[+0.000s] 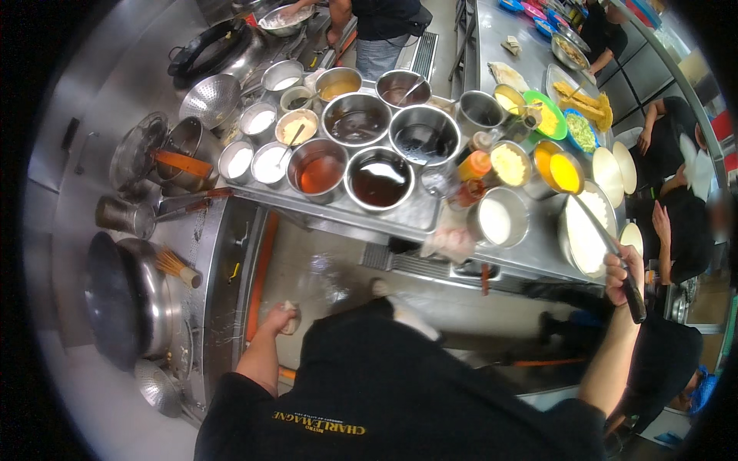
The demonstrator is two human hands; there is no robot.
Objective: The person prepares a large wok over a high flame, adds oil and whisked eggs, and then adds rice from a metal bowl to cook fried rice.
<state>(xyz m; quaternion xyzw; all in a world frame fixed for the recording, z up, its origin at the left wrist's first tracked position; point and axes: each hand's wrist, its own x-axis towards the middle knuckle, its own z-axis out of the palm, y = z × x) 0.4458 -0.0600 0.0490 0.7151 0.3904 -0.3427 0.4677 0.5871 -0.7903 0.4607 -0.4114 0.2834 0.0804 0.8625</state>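
Note:
My right hand [621,279] grips the dark handle of a long metal ladle [602,230] on the right. Its bowl holds bright yellow liquid [565,173], perhaps beaten egg, at a metal pot [541,158] of similar yellow liquid. I cannot tell whether the bowl touches the pot's rim. Just under the ladle handle stands a large metal bowl of white grains [591,242], probably rice. My left hand [279,318] hangs low on the left, closed around a folded pale cloth [290,322], over the floor.
Several metal pots of dark sauces [380,178] crowd the steel counter ahead. Squeeze bottles [474,166] stand beside a pot of white liquid [497,219]. A wok [124,299] and bamboo brush [177,268] occupy the left range. Co-workers [386,34] stand beyond and to the right [683,230].

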